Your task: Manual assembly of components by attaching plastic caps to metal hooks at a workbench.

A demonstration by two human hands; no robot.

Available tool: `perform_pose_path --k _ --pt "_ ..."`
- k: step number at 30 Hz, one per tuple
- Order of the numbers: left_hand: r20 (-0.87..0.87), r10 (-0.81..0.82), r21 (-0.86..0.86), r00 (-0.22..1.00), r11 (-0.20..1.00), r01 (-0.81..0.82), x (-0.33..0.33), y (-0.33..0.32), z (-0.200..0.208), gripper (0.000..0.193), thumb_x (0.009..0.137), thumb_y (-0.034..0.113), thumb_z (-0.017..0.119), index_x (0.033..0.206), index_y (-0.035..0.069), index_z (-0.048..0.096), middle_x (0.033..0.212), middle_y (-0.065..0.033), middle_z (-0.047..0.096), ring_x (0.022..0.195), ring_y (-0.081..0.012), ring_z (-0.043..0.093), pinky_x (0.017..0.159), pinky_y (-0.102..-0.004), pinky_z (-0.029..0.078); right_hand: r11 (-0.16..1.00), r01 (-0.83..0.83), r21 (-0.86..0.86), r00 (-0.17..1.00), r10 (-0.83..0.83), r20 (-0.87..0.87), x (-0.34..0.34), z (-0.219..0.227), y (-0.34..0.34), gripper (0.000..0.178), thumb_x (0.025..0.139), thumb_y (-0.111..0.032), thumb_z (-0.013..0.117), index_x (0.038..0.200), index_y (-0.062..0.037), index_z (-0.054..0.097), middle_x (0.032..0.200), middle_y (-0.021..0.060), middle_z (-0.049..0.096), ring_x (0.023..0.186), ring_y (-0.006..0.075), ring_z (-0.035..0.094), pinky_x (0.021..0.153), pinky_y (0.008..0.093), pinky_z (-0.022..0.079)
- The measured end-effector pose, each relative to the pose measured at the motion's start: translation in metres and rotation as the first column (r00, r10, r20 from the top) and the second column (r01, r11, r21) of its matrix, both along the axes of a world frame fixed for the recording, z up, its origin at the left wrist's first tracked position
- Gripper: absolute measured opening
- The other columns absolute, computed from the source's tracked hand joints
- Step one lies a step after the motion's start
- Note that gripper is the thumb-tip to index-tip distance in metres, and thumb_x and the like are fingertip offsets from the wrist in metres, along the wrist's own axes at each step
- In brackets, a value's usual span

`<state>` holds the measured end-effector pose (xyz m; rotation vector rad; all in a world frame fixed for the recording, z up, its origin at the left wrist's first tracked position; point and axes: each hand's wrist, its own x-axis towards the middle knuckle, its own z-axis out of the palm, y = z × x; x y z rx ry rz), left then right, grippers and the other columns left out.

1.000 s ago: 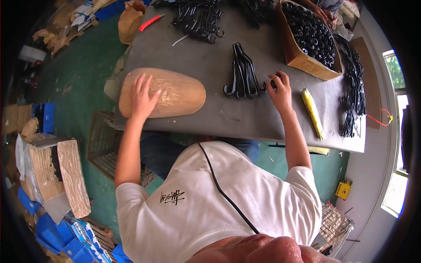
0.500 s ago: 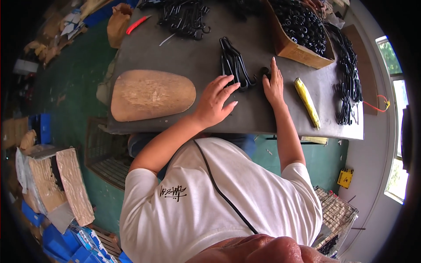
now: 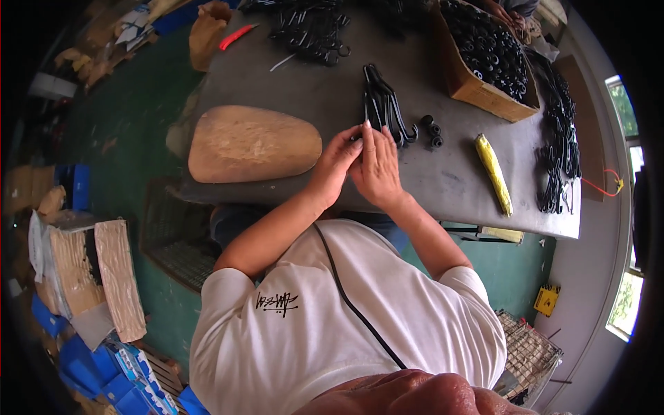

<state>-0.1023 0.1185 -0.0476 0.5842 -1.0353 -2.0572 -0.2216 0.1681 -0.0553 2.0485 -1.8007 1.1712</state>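
Observation:
Several black metal hooks [image 3: 387,111] lie bundled side by side on the dark tabletop [image 3: 270,197], their curved ends toward me. At the near end of this bundle my two hands come together. My left hand [image 3: 335,166] is closed, thumb and fingers pinched on a small dark piece that is mostly hidden. Against it lies my right hand [image 3: 377,167], fingers stretched out close together and covering part of the hooks. Just right of the bundle sit a few small black rings [image 3: 432,131].
A tan rounded board [image 3: 252,145] lies at left, a yellow wrapped bundle [image 3: 493,175] at right. Farther back are a cardboard box [image 3: 484,97] of black rings, piles of black hooks [image 3: 304,34] and a red-handled tool [image 3: 235,37]. Another person's hand [image 3: 508,14] shows behind the box.
My right hand has left the small rings and moved left to meet my left hand. The left fingers have gone from spread to pinched. The whole view has shifted slightly.

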Motion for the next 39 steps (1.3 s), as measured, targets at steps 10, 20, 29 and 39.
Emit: perform_pose_path --k 10,20,29,39 --pt "-0.157 0.126 0.240 0.980 0.967 -0.086 0.060 -0.029 -0.012 0.028 0.101 0.018 0.058 0.126 0.005 0.056 0.114 -0.0071 0.064 0.094 -0.0134 0.063 0.098 -0.0334 0.050 0.949 0.286 0.132 0.938 -0.306 0.164 -0.055 0.015 -0.025 0.036 0.082 -0.011 0.069 0.117 -0.0086 0.063 0.110 0.0136 0.064 0.107 0.0334 0.059 0.094 0.0436 0.045" --pt "-0.351 0.044 0.363 0.935 0.927 0.092 0.086 -0.040 -0.008 0.029 0.102 0.016 0.048 0.125 0.000 0.058 0.119 -0.0166 0.063 0.112 -0.0248 0.062 0.106 -0.0409 0.048 0.903 0.390 0.180 0.893 -0.323 -0.313 -0.091 0.006 -0.049 0.013 0.084 -0.022 0.063 0.089 -0.0103 0.063 0.087 0.0069 0.066 0.093 0.0278 0.062 0.083 0.0418 0.043" --pt "-0.369 0.088 0.414 0.925 0.907 0.078 0.093 -0.042 -0.014 0.025 0.102 0.027 0.056 0.108 0.004 0.064 0.106 -0.0078 0.067 0.091 -0.0143 0.064 0.097 -0.0360 0.052 0.950 -0.085 0.300 0.628 -0.183 0.757 -0.061 0.028 -0.036 0.016 0.095 -0.020 0.064 0.095 -0.0043 0.064 0.071 -0.0025 0.057 0.061 0.0051 0.048 0.054 0.0234 0.036" --pt "-0.254 0.052 0.370 0.966 0.928 0.047 0.091 -0.028 0.001 0.015 0.100 0.019 0.060 0.109 0.008 0.062 0.101 -0.0042 0.066 0.093 -0.0143 0.062 0.096 -0.0370 0.052 0.874 -0.402 0.273 0.250 -0.182 0.951 0.003 0.019 -0.027 0.017 0.095 -0.020 0.065 0.097 -0.0032 0.061 0.073 -0.0026 0.056 0.064 0.0036 0.047 0.057 0.0201 0.035"
